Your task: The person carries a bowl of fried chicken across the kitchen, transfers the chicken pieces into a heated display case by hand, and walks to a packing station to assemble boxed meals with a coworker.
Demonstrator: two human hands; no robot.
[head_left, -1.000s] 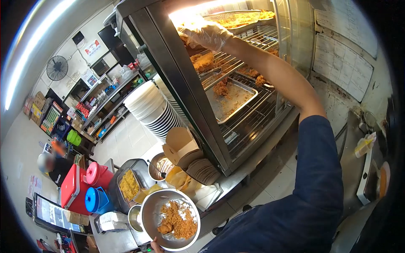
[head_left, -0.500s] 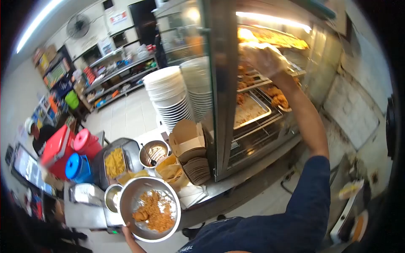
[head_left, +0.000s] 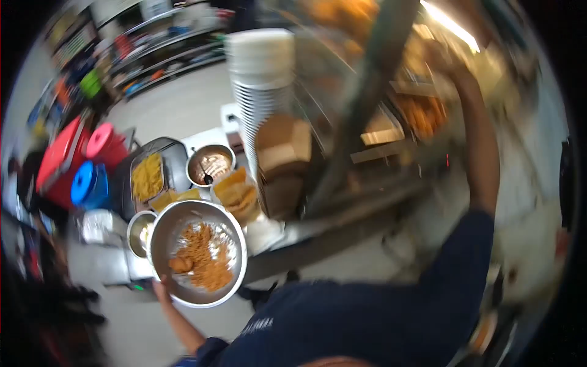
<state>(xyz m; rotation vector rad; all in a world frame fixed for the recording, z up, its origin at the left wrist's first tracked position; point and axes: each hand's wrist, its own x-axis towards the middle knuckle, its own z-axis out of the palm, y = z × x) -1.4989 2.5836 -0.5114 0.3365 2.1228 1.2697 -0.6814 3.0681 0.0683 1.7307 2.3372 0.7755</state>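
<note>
Head view: our left hand (head_left: 161,290) pinches the rim of a steel bowl (head_left: 163,238), overlapping the edge of the counter (head_left: 104,262), open floor (head_left: 125,324) alongside. Our right hand (head_left: 445,60), blurred, is at the lit cabinet (head_left: 373,73); fingers we cannot tell.

Food (head_left: 205,263) is in front bowl (head_left: 164,229), 2nd bowl (head_left: 132,231) just L, cup stack (head_left: 260,67) behind, cabinet (head_left: 374,70) R.
</note>
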